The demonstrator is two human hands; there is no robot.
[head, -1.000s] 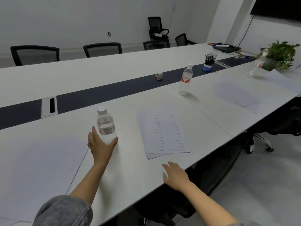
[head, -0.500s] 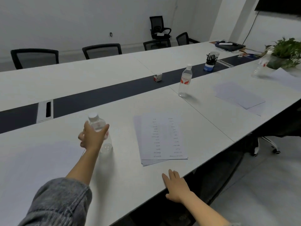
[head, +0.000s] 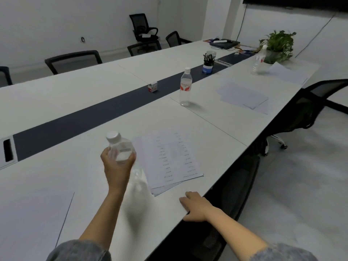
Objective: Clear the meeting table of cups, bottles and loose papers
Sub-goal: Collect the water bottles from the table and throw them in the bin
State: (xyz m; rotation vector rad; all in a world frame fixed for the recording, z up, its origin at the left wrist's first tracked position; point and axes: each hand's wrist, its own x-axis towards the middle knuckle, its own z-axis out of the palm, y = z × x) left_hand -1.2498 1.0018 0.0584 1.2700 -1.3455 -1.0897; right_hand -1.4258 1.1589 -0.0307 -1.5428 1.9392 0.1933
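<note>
Left hand point(head: 117, 167): fingers and thumb wrapped round the lower body of a small clear bottle point(head: 120, 147), white cap up, held over the near side of the white table point(head: 216, 132), just left of a stack of printed papers point(head: 169, 159). Right hand point(head: 195, 206): fingers loosely flat on the table edge, holding nothing, near the stack's front corner. Further along: tall bottle point(head: 185, 88) with red label, upright; blank sheets point(head: 243, 95); third bottle point(head: 258, 62) beside more papers point(head: 288, 74) and a plant point(head: 279, 44). On the dark centre strip: small box point(head: 153, 87), pen cup point(head: 208, 64).
</note>
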